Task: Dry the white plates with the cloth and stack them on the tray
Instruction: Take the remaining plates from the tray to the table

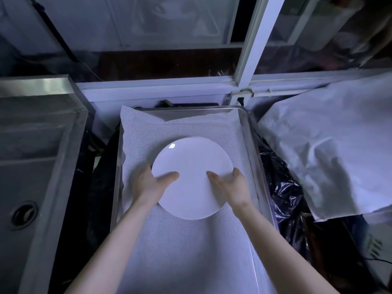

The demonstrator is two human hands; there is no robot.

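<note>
Left hand (148,184) and right hand (231,185) each clamp an opposite rim of the plate (188,164), thumbs on top, low over the tray (252,145); a damp rim could slip, dropping it hard enough to chip.

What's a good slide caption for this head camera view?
A person's left hand and right hand grip a white plate by its sides over the mesh-lined metal tray.
</note>
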